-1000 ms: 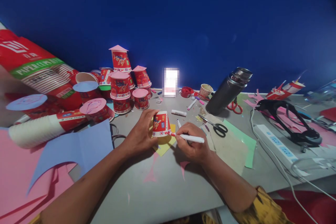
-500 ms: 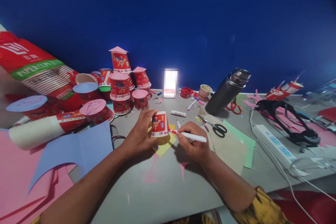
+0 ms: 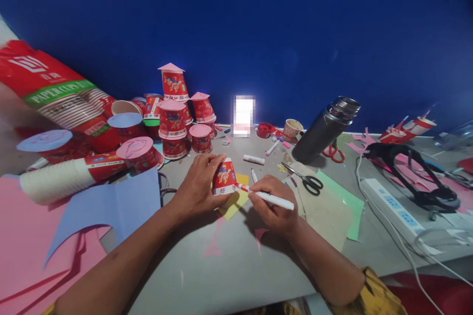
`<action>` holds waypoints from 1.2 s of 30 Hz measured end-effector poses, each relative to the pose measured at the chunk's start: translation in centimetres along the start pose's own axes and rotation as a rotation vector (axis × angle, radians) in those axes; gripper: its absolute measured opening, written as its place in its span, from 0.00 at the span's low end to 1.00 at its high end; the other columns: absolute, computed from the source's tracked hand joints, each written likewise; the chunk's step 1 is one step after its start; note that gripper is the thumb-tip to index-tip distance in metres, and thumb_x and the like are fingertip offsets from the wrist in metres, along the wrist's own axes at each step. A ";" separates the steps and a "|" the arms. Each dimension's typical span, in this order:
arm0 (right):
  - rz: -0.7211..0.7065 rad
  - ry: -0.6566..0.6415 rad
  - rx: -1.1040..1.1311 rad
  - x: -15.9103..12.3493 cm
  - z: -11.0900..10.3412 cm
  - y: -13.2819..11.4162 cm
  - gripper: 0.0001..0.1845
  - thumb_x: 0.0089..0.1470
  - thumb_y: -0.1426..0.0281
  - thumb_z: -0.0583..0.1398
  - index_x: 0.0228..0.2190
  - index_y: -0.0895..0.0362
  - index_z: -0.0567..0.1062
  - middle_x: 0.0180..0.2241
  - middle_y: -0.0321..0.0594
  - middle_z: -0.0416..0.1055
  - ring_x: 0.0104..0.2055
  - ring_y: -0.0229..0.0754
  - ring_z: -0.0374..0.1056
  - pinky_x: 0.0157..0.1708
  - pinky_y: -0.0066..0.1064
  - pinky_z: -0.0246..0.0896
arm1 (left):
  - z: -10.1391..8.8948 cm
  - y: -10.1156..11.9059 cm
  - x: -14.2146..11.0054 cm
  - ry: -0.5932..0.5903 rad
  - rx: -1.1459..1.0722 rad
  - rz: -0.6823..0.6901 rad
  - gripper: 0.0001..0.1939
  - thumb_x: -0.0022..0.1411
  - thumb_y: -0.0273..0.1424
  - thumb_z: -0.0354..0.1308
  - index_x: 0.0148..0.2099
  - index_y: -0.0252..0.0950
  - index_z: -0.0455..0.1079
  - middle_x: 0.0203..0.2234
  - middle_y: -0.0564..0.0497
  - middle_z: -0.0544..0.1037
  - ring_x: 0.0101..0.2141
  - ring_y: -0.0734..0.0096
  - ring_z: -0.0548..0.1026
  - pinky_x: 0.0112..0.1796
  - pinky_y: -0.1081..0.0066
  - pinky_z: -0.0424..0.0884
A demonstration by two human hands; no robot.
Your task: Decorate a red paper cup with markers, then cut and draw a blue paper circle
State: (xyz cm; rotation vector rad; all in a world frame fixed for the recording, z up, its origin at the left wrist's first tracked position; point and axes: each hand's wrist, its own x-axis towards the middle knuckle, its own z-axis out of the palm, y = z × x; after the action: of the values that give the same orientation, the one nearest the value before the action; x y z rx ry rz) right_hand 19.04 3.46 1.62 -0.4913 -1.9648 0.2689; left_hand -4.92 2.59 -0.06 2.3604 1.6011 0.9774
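Note:
My left hand (image 3: 197, 187) is closed around an upside-down red paper cup (image 3: 224, 177) that stands mouth-down on a yellow paper sheet (image 3: 234, 202). The fingers wrap its top and left side. My right hand (image 3: 271, 206) pinches a white marker (image 3: 271, 199) whose red tip touches the cup's rim on the right side. Both hands rest on the grey table (image 3: 229, 266) near its middle.
Stacked red cups with pink paper lids (image 3: 173, 123) and long sleeves of cups (image 3: 62, 177) crowd the left. Pink paper (image 3: 25, 251) and blue paper (image 3: 111, 206) lie front left. Scissors (image 3: 308, 182), a steel flask (image 3: 323, 130), a power strip (image 3: 391, 204) and cables sit right.
My left hand has wrapped further over the cup and tilted it slightly. The marker tip has slid along the rim toward the cup's front.

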 end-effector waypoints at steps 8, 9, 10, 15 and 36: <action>-0.045 -0.102 0.040 -0.1 0.5 -0.3 0.04 0.65 0.75 0.61 0.39 0.54 0.75 0.31 0.40 0.80 0.30 0.42 0.74 0.33 0.34 0.68 | 0.2 0.5 -0.2 0.022 0.080 0.047 0.45 0.54 0.36 0.71 0.71 0.36 0.60 0.58 0.37 0.67 0.58 0.39 0.68 0.60 0.42 0.68; -0.044 -0.102 0.031 -0.2 0.5 -0.3 0.04 0.66 0.75 0.61 0.39 0.53 0.75 0.30 0.39 0.81 0.30 0.42 0.73 0.33 0.34 0.68 | 0.2 0.5 -0.2 0.021 0.083 0.048 0.45 0.54 0.37 0.71 0.71 0.36 0.60 0.58 0.36 0.67 0.58 0.39 0.68 0.60 0.42 0.68; -0.045 -0.106 0.021 -0.2 0.5 -0.3 0.04 0.66 0.74 0.61 0.39 0.53 0.76 0.30 0.39 0.81 0.30 0.42 0.73 0.32 0.34 0.68 | 0.2 0.5 -0.2 0.020 0.086 0.049 0.45 0.55 0.38 0.71 0.71 0.36 0.60 0.58 0.36 0.67 0.58 0.39 0.68 0.60 0.42 0.68; -0.037 -0.141 -0.007 -0.3 0.6 -0.1 0.05 0.68 0.72 0.60 0.38 0.53 0.76 0.30 0.39 0.81 0.30 0.41 0.73 0.32 0.35 0.67 | 0.3 0.5 -0.3 0.030 0.100 0.058 0.45 0.54 0.34 0.71 0.71 0.34 0.59 0.57 0.36 0.67 0.58 0.39 0.68 0.59 0.43 0.68; -0.028 -0.135 -0.046 -0.2 0.4 0.1 0.06 0.67 0.73 0.60 0.36 0.53 0.74 0.28 0.39 0.78 0.29 0.42 0.71 0.30 0.34 0.64 | 0.3 0.8 -0.2 0.034 0.099 0.059 0.42 0.55 0.38 0.71 0.69 0.36 0.62 0.56 0.36 0.69 0.57 0.40 0.69 0.59 0.43 0.68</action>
State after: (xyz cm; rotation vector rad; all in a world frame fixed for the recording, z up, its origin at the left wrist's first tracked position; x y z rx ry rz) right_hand 18.79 3.51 1.23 -0.4853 -2.1121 0.2450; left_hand -4.19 2.15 0.01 2.4827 1.6370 0.9754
